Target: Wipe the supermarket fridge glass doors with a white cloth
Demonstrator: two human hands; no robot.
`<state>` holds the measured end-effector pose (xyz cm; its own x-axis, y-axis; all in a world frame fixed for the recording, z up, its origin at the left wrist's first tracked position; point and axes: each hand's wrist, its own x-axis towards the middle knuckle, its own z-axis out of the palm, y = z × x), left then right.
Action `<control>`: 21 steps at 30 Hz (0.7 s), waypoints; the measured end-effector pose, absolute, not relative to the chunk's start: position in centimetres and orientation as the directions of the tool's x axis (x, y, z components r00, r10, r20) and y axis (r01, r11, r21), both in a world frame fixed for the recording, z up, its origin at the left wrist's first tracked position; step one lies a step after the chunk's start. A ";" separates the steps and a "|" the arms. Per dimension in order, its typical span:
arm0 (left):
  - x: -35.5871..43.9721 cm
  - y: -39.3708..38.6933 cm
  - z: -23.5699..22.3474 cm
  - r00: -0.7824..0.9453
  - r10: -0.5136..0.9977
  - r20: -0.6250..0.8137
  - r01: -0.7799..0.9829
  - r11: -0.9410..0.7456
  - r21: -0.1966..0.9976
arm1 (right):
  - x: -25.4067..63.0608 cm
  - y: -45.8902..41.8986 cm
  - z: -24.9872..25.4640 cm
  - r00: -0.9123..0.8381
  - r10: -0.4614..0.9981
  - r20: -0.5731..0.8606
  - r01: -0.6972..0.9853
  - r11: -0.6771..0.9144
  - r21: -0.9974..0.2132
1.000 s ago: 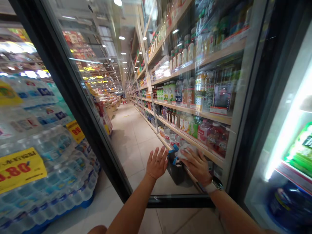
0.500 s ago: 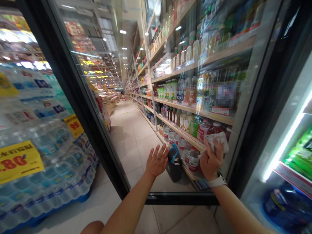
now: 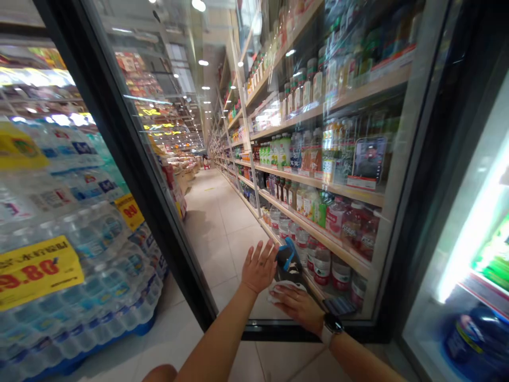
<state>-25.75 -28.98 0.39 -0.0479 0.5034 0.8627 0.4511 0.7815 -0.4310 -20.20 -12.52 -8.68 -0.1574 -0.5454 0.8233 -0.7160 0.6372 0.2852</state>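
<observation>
White crumpled cloth (image 3: 287, 291) is pressing against the black-framed glass door of a drinks cooler (image 3: 157, 223), held flat under the right hand (image 3: 296, 309). The open left hand (image 3: 259, 268) is spreading its fingers (image 3: 260, 254) beside it, near a black bucket with a blue handle (image 3: 288, 263); plastic bottles (image 3: 322, 268) are standing on wooden shelves (image 3: 318, 182) behind the glass.

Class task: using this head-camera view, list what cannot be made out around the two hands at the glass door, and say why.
Head view:
- white cloth: mostly hidden by the right hand
- dark object with blue strap: partly behind the left hand and seen through reflections on the glass door; its kind is unclear
- green packs: blurred and cut off by the right edge
- bottle labels: too small to read
</observation>
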 end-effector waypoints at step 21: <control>-25.8 -28.9 0.3 -0.053 0.503 0.862 0.456 0.781 -0.428 | -20.7 -1.5 3.0 0.093 0.278 0.956 -0.203 0.945 -0.255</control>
<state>-25.78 -28.92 0.29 -0.0527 0.5034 0.8625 0.4558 0.7806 -0.4277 -20.66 -1.48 2.98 0.0926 0.2778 0.9562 -0.2034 0.9453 -0.2549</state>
